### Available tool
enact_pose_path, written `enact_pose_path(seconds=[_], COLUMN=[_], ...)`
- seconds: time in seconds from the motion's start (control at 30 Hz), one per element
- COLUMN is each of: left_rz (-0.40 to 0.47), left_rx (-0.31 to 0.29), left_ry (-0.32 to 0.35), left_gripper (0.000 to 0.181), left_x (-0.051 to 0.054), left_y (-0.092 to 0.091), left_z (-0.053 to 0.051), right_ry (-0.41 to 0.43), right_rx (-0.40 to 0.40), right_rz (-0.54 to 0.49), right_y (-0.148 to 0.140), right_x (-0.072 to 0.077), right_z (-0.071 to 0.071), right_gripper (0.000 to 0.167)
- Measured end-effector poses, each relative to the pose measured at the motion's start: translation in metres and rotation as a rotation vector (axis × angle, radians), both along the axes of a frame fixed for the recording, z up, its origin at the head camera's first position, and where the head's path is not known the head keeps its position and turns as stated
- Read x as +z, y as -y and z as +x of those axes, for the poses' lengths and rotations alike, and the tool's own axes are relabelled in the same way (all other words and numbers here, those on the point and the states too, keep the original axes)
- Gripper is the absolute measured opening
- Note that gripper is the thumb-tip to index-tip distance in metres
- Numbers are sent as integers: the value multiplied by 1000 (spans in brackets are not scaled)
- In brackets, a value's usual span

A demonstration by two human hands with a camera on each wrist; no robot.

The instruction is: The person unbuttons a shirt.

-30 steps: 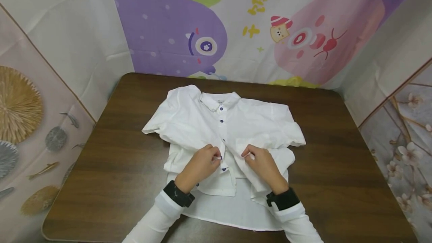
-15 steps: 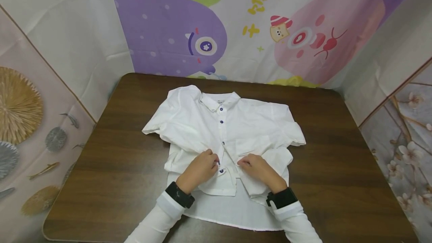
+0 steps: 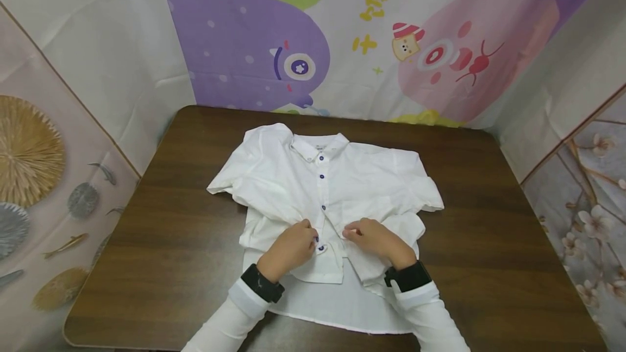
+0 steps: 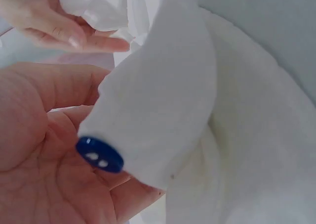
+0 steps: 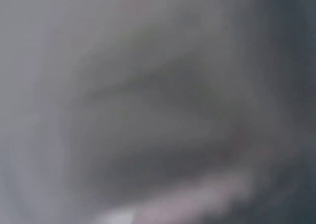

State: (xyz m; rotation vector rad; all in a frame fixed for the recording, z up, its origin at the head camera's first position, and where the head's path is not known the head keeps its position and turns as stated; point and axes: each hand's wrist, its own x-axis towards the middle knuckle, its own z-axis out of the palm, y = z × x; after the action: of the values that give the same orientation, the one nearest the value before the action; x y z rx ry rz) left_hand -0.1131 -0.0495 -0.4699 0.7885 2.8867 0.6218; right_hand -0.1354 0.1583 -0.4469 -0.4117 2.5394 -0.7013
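Observation:
A white short-sleeved shirt (image 3: 283,173) lies front up with its collar away from the person; the upper front is closed and the lower front parts. My left hand (image 3: 290,249) pinches the edge bearing blue buttons. In the left wrist view, a blue button (image 4: 99,155) stands out on the cloth beside the palm of my left hand (image 4: 54,150). Opposite, my right hand (image 3: 376,240) pinches the other front edge; in the left wrist view, the right hand (image 4: 54,23) appears at top left. The right wrist view is blurred, mostly cloth.
Under the shirt is a brown wooden table (image 3: 171,221) with rounded corners. Behind it hangs a cartoon-printed cloth (image 3: 235,42). Patterned panels (image 3: 577,232) stand at both sides. Black bands are worn on both wrists.
Both hands have moved slightly toward the person along the shirt front, and the right hand has come closer to the left. The right front edge has shifted inward with it.

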Motion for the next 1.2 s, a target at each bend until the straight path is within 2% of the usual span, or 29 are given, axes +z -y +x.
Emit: enact_pose_path(seconds=[0.3,0.57,0.73,0.83,0.93,1.07,1.2], left_rz=[-12,8,7,11,13,9,8], left_rx=[-6,-3,-1,-1,-7,-21,-33], left_ry=[38,57,67,78,80,58,44], left_gripper=[14,15,16,16,16,15,15], left_x=[4,4,4,4,4,4,3], left_y=[-1,1,2,2,2,3,4], left_z=[1,1,1,0,0,1,0], right_ry=[-40,-41,-93,-111,-119,-123,-125], right_rx=[59,70,91,75,49,-9,-81], right_rz=[14,25,1,-7,6,35,65], right_y=[8,18,24,29,37,48,57], right_x=[28,63,74,73,66,49,24], right_z=[-12,-12,-14,-18,-24,-31,-36], right_gripper=[40,43,41,40,40,38,39])
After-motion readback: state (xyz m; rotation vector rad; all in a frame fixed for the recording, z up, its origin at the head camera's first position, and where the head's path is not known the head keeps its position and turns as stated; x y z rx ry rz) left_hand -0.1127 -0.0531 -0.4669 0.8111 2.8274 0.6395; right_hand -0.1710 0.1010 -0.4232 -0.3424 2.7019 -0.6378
